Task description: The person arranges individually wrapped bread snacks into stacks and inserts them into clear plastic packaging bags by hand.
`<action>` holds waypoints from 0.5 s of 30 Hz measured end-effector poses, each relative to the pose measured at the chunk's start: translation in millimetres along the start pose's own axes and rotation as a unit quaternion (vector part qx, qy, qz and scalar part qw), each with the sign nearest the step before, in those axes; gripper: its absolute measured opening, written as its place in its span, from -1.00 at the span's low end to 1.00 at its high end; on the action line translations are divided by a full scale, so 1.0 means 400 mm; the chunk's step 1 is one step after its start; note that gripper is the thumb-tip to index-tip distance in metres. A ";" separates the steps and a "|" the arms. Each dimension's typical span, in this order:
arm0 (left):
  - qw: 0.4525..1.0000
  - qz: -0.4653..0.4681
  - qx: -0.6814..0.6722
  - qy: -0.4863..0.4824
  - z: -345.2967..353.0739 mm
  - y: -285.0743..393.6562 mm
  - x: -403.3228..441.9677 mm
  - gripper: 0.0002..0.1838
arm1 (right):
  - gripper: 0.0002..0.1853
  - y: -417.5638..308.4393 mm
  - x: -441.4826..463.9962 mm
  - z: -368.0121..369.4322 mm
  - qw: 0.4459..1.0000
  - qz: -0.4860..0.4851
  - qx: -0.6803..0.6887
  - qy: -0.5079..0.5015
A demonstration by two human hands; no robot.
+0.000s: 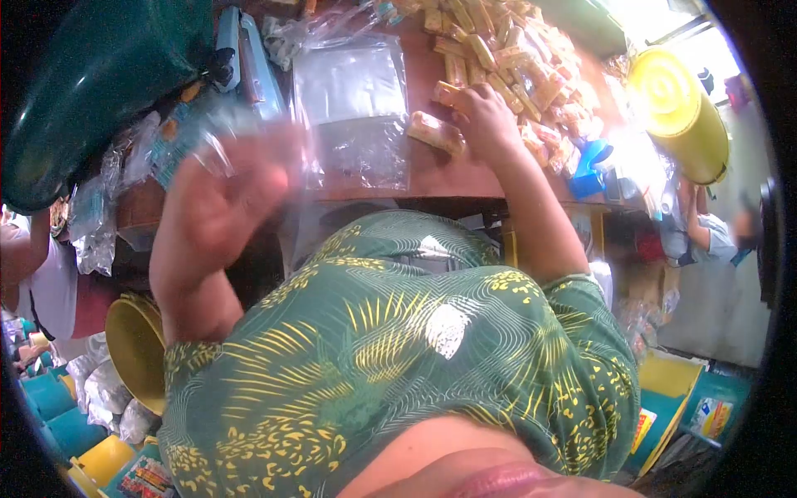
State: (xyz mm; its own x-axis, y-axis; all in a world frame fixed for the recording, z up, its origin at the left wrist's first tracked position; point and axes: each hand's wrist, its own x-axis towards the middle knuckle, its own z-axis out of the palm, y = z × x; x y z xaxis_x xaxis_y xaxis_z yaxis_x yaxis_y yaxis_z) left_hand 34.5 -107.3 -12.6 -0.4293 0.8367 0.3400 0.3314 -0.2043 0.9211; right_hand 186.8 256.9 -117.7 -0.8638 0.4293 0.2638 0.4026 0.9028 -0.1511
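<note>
My right hand (pixel 488 120) is at the near edge of a heap of small yellow-orange wrapped packets (pixel 544 70). Its curled fingers close on one wrapped packet (pixel 446 93). Another packet (pixel 436 133) lies just below those fingers on the brown table. My left hand (pixel 237 178) is raised at the left, over the table's near edge, and smeared by motion. Clear plastic shows around its fingers, but whether they grip it is unclear. Between the hands lies a stack of flat clear plastic bags (pixel 353 91).
A light-blue long-handled device, probably a bag sealer (pixel 249 62), stands beside a big dark-green container (pixel 100 91). On the right are a blue tape dispenser (pixel 590 168) and a yellow bucket (pixel 677 112). Other people (pixel 50 278) are at both sides.
</note>
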 end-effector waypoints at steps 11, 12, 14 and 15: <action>0.978 -0.009 0.200 0.055 0.326 -0.436 0.314 -0.23 | -0.61 0.112 0.008 0.002 0.866 0.181 0.466 -0.001; 0.975 -0.018 0.214 0.058 0.347 -0.459 0.321 -0.23 | -0.61 0.126 -0.025 0.016 0.839 0.179 0.514 -0.001; 0.939 -0.072 0.337 -0.009 0.355 -0.408 0.317 -0.19 | -0.60 0.142 -0.101 0.050 0.775 0.180 0.606 -0.004; 0.919 -0.065 0.388 -0.034 0.361 -0.419 0.318 -0.19 | -0.62 0.130 -0.133 0.048 0.820 0.170 0.545 0.024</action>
State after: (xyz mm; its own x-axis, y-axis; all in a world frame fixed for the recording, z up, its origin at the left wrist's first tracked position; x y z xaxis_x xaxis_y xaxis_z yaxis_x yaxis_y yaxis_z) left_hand 45.5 106.8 -151.1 -0.4626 0.8639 0.1993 0.7916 0.3012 0.5317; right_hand 248.1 280.5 -157.8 -0.7342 0.6760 0.0620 0.0852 0.1824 -0.9795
